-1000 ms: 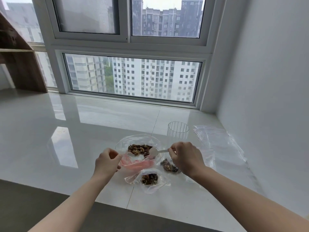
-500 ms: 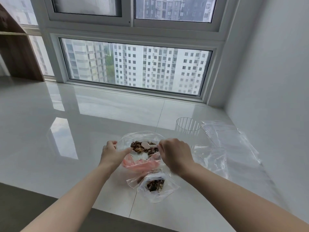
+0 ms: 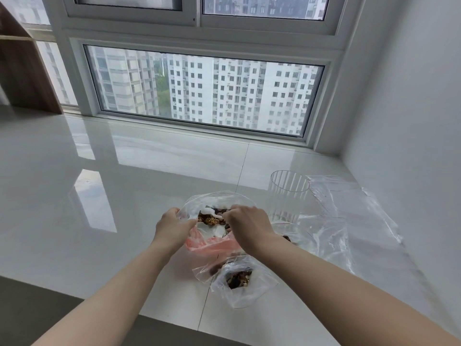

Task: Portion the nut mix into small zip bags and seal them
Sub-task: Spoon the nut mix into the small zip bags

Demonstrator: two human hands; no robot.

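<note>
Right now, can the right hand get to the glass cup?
Probably yes. The glass cup stands just beyond the right hand with nothing between them, but that hand is busy holding a spoon in the big bag of nuts.

I note open desk (image 3: 104, 196) to the left of my left hand (image 3: 172, 227) and ahead toward the window (image 3: 204, 88). Right side is crowded: ribbed clear cup (image 3: 287, 196) stands just beyond my right hand (image 3: 249, 226), loose empty bags (image 3: 349, 216) spread toward the wall (image 3: 411, 121). A small filled bag (image 3: 239, 280) lies between my forearms, blocking the near approach.
</note>
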